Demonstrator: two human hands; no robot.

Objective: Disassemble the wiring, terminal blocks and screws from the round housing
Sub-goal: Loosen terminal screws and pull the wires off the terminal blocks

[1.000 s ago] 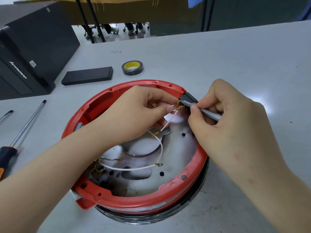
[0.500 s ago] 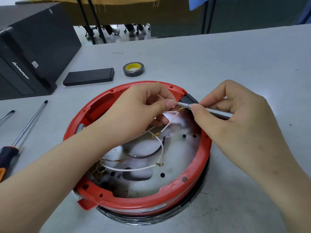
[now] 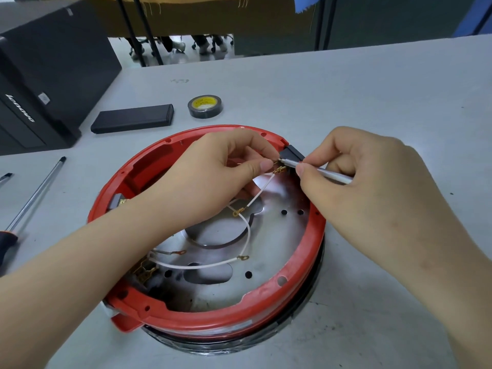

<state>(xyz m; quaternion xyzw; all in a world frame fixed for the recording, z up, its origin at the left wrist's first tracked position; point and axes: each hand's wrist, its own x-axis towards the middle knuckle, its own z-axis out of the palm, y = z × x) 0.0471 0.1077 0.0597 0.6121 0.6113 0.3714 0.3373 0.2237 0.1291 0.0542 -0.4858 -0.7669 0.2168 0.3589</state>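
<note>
Head view showed the red round housing [image 3: 213,319] at frame centre. Left hand [image 3: 213,179] pinched a brass terminal [image 3: 275,163] beside the black block [image 3: 292,153]; right hand [image 3: 372,187] gripped a thin silver tool [image 3: 323,171], its tip hidden there. White wire [image 3: 249,235] ran partly under the left forearm.

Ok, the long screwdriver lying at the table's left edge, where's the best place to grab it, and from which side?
Take the long screwdriver by its dark handle at the near end, low on the left edge of the table. Come from above, grip across the handle: it lies flat, the thin shaft pointing away towards the black case, and the handle is the thickest part. Both hands are busy at the round housing.
</note>
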